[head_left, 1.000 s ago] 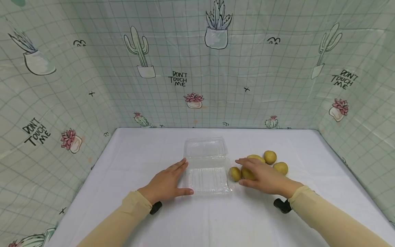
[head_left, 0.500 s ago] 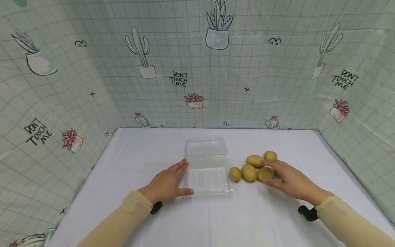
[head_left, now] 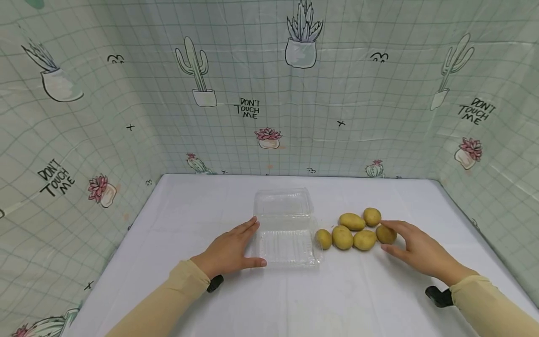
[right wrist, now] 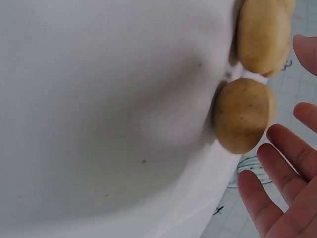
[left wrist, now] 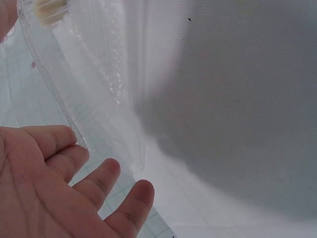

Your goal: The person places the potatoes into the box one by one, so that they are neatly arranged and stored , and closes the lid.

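Head view shows a clear plastic box (head_left: pixel 286 245) lying wide open on the white desk (head_left: pixel 337 299), just past the fingers (left wrist: pixel 101 181) of the left hand (head_left: pixel 229 250). Those fingers are straight, with the thumb held apart; they touch the box's edge but do not grip it. Maybe they are there so the light box won't slide. At the right hand (head_left: pixel 425 252), one potato (head_left: pixel 386 234) sits by the gap between thumb and fingers, which are spread wide and hold nothing. I can't tell if they touch it. Five other potatoes (head_left: pixel 342 237) lie to the left of those fingers, bunched up, perhaps to be easy to reach. Both arms (head_left: pixel 147 304) stretch forward and lean in toward the middle.
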Demonstrator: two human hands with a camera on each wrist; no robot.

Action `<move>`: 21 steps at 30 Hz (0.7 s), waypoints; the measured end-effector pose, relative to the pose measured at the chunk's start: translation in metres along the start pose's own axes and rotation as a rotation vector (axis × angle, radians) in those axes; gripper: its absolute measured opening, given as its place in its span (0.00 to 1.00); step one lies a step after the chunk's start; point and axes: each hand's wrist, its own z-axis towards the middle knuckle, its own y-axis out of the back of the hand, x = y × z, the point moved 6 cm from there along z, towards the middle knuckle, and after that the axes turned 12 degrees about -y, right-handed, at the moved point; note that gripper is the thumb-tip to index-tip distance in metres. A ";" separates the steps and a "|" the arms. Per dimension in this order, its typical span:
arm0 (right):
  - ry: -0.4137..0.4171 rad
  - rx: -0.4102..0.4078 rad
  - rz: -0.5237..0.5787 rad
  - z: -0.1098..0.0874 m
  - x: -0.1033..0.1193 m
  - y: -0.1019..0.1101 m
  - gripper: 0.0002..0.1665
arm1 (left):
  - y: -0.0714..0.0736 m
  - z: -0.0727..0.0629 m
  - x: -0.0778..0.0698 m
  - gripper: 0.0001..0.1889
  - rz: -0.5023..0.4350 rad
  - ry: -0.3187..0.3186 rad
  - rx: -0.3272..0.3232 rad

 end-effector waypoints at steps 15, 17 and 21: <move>-0.113 0.035 0.033 0.011 -0.024 -0.008 0.38 | -0.001 0.000 -0.001 0.54 0.008 0.011 0.007; -0.134 0.049 0.046 0.014 -0.025 -0.010 0.37 | -0.001 0.000 0.000 0.54 0.009 0.013 0.009; -0.154 0.070 0.058 0.018 -0.028 -0.014 0.37 | -0.001 0.001 0.000 0.54 0.015 0.007 0.008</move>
